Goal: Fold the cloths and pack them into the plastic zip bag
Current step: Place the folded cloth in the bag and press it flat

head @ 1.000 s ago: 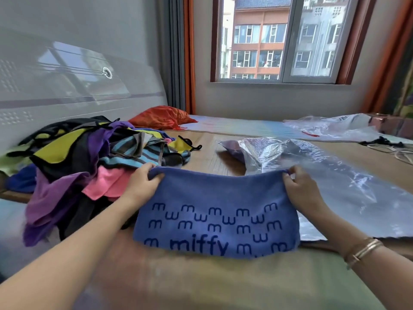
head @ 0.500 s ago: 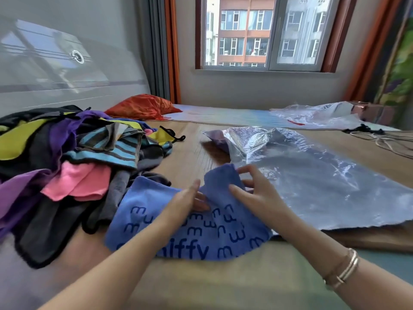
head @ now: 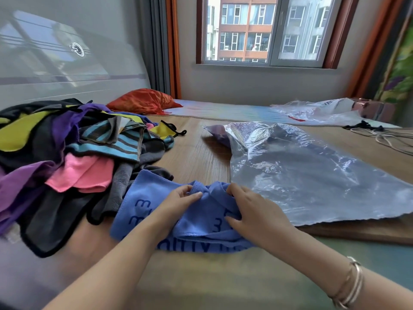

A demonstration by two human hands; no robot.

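**Both hands bunched into a blue cloth at the near edge**

The blue cloth (head: 178,220) lies near the person, on the wooden mat (head: 196,157), half folded, its dark printed letters showing on the flaps. The left hand (head: 178,201) pinches a fold of it at the far edge, fingers curled onto the fabric. The right hand (head: 250,209) grips the bunched fabric just beside, thumb pressing down on the right flap; bangles (head: 350,285) ring that wrist. To the left a heap of cloths (head: 73,153) sits in purple, yellow, pink, striped and black, touching the blue one's left side. To the right the clear plastic zip bag (head: 312,175) lies flat, something purple inside at its far end. Far off, an orange pillow (head: 143,104) rests under the window (head: 266,30).
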